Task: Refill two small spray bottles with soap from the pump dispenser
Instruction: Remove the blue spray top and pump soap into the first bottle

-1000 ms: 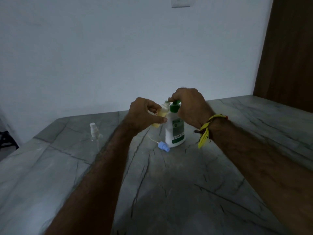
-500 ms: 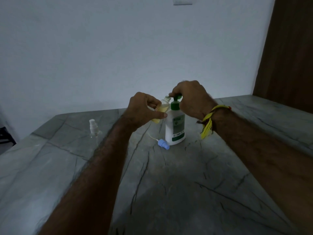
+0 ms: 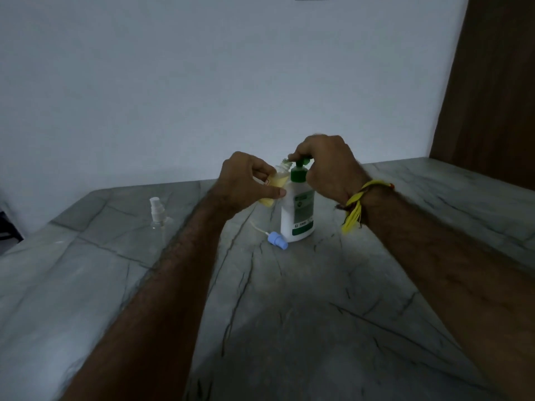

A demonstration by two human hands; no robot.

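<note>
Up comes the green pump head [image 3: 301, 162] since a second ago, right hand [image 3: 327, 166] clenched over it. Left hand [image 3: 246, 180] grips the small yellow-filled bottle [image 3: 275, 185], tilted, mouth at the spout. White dispenser [image 3: 298, 212] stands on grey marble table [image 3: 289, 299], pale wall behind. Blue sprayer cap [image 3: 277, 241] lies beside it; clear spray bottle [image 3: 157, 212] stands well left.

2 spray bottles [image 3: 275, 186] [image 3: 157, 214], 1 pump dispenser [image 3: 298, 212], 1 loose blue sprayer cap [image 3: 277, 241].
</note>
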